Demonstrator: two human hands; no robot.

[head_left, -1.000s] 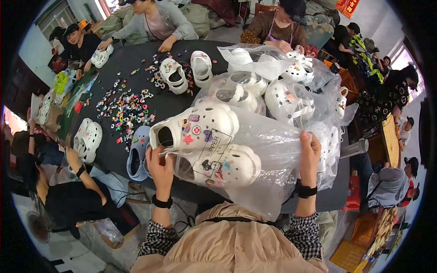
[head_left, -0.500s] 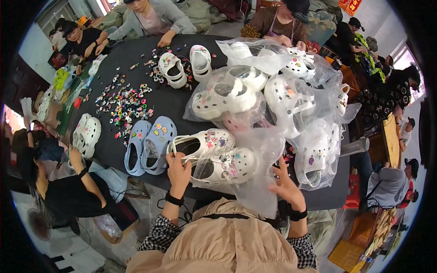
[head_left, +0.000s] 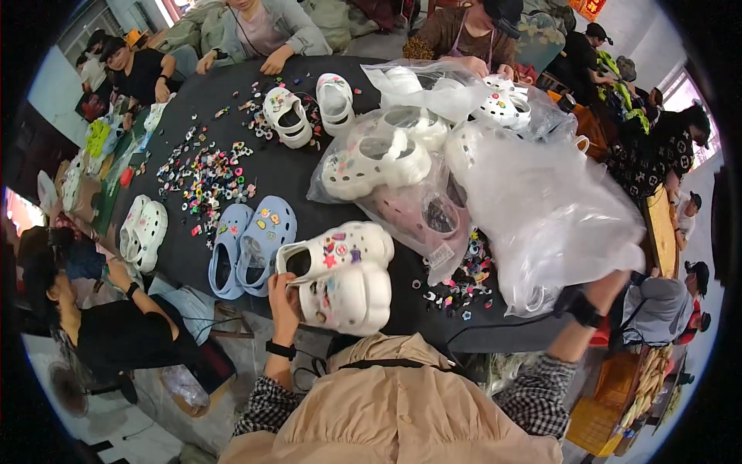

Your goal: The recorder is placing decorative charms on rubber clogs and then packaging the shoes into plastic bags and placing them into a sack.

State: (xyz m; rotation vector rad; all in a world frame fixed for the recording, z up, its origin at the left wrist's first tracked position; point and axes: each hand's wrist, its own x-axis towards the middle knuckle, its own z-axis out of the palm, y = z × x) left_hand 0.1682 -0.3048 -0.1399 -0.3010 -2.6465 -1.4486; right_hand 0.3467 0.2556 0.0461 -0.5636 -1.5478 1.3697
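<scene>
My left hand point(head_left: 283, 298) grips a pair of white clogs point(head_left: 340, 271) with coloured charms, held together at the near edge of the dark table point(head_left: 286, 174). My right hand point(head_left: 610, 284) is stretched far right and holds a large clear plastic bag point(head_left: 549, 209), now pulled off the clogs and lifted over other bagged shoes. Small charms point(head_left: 456, 282) lie on the table between my hands.
A light blue pair of clogs point(head_left: 251, 243) lies left of my left hand, a white pair point(head_left: 143, 230) further left. Bagged white clogs point(head_left: 379, 155) and a pink one point(head_left: 413, 216) lie ahead. Several people sit around the table; loose charms point(head_left: 205, 174) are scattered.
The clear bag has come off the white pair: my right hand swept it away to the right, while my left hand kept the clogs near the table edge.
</scene>
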